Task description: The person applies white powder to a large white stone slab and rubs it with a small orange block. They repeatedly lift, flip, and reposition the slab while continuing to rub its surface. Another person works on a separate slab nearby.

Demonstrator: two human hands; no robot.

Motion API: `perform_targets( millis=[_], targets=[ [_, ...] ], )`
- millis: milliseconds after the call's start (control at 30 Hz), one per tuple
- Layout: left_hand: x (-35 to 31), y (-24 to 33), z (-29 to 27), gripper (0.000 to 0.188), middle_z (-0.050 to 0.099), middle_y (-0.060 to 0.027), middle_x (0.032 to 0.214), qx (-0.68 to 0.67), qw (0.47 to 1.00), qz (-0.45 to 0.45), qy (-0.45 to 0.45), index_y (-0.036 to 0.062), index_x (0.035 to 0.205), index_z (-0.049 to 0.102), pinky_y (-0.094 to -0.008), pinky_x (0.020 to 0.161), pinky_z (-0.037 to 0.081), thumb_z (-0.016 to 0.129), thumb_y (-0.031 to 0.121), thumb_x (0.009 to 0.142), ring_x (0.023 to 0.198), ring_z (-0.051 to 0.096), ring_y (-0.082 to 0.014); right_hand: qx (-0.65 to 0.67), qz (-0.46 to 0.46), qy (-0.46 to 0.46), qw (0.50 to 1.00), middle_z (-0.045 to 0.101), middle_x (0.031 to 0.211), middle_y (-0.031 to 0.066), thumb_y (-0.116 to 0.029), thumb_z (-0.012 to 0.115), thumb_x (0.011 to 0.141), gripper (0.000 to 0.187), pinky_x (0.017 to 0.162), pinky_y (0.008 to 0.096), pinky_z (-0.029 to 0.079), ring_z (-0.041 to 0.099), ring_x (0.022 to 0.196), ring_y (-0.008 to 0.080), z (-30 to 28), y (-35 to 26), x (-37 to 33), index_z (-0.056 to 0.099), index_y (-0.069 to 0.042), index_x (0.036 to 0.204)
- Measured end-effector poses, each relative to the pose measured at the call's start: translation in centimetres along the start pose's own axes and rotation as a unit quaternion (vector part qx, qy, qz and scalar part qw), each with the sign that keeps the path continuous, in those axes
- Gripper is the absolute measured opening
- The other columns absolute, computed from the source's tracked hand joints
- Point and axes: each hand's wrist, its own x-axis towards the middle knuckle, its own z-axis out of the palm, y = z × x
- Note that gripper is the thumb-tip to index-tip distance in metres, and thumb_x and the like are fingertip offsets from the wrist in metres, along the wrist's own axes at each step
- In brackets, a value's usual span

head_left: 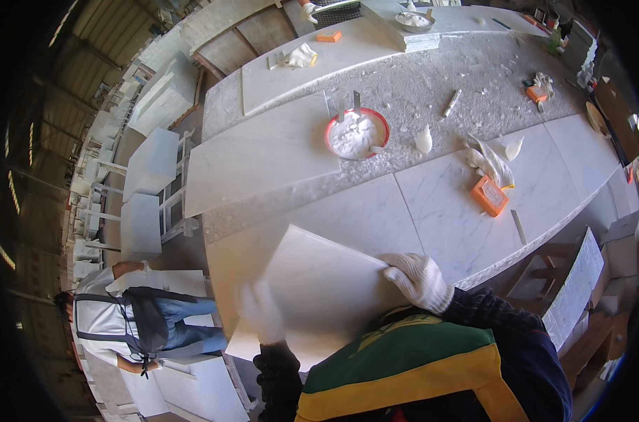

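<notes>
Tilted up between the worktable and my green and yellow apron is a pale, thin stone tile (319, 281). My right hand (421, 281), in a white knitted glove, grips its right edge. My left hand (261, 309), also gloved, lies over the tile's left part; motion smears its fingers, so their pose is unclear. Beneath and beyond the tile, white marble slabs (467, 190) lie side by side on the table. A red-rimmed bowl (326, 138) of white powdery material holds metal scrapers and stands beyond the tile.
An orange box-shaped block (489, 196) and a crumpled glove (489, 160) lie on the right slabs, near a thin metal strip (519, 226). A white teardrop-shaped piece (423, 140) sits beside the bowl. At left, a co-worker (140, 320) stands among stacked slabs; another's gloved hand (309, 12) shows at the far edge.
</notes>
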Motion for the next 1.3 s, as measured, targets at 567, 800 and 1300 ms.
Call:
perform_targets(
  millis=[567,800,1300],
  targets=[
    [0.5,-0.9,1.6,0.044,0.062,-0.0143,0.085,0.023,0.997,-0.074,-0.026,-0.0038,0.096,0.064,-0.0404,0.076,0.047,0.057,0.038,0.106,0.080,0.057,-0.0230,-0.065,-0.084,-0.036,0.994,0.072,0.102,0.0197,-0.020,0.070,0.099,0.051,0.083,0.0400,0.058,0.072,0.091,0.0340,-0.8,-0.7,4.4,0.058,-0.005,0.146],
    [0.7,-0.6,2.4,0.045,0.067,-0.0237,0.094,0.044,0.996,-0.070,-0.043,-0.0021,0.100,0.067,-0.0471,0.081,0.049,0.059,0.042,0.105,0.085,0.062,-0.0396,0.164,-0.054,-0.086,0.981,0.074,0.122,0.0160,-0.036,0.076,0.095,0.042,0.098,0.0389,0.055,0.071,0.112,0.0288,2.1,-1.1,13.4,0.072,-0.008,0.127],
    [1.4,-0.2,2.1,0.046,0.067,-0.0272,0.095,0.078,0.993,-0.052,-0.072,0.0053,0.101,0.069,-0.0547,0.080,0.050,0.059,0.050,0.103,0.088,0.063,-0.0467,0.271,0.110,-0.168,0.941,0.072,0.122,0.0057,-0.035,0.072,0.100,0.047,0.101,0.0317,0.049,0.063,0.112,0.0136,3.4,-3.5,18.3,0.071,0.001,0.129]
  ],
)
